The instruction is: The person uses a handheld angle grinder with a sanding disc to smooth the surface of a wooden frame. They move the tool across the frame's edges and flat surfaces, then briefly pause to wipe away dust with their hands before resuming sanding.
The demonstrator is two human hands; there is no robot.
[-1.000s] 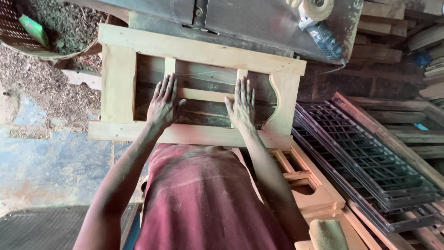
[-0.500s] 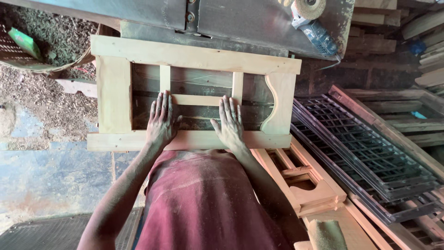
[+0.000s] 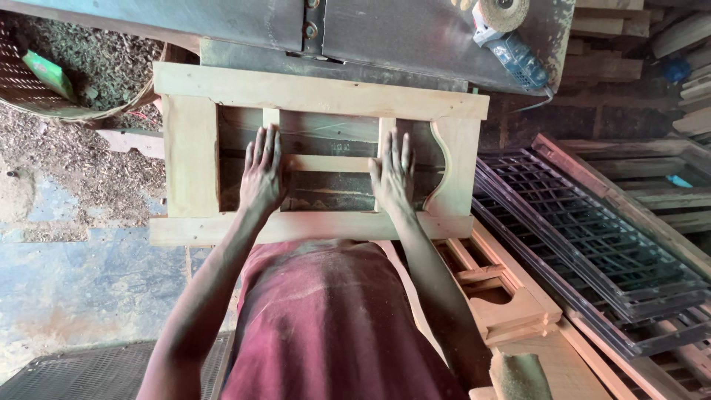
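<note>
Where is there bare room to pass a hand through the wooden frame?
The wooden frame has open gaps left of the left hand and between both hands below the short crossbar. Beside the right hand, the curved piece crowds the gap.

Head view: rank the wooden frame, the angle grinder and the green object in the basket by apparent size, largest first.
1. wooden frame, under both hands
2. angle grinder, on the metal bench top
3. green object, in the basket; not much smaller than the grinder, and its distance makes this unsure

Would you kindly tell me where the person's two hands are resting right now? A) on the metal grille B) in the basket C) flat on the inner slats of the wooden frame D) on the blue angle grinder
C: the left hand and right hand lie flat, fingers spread, on the wooden frame, over its two upright slats.
</note>
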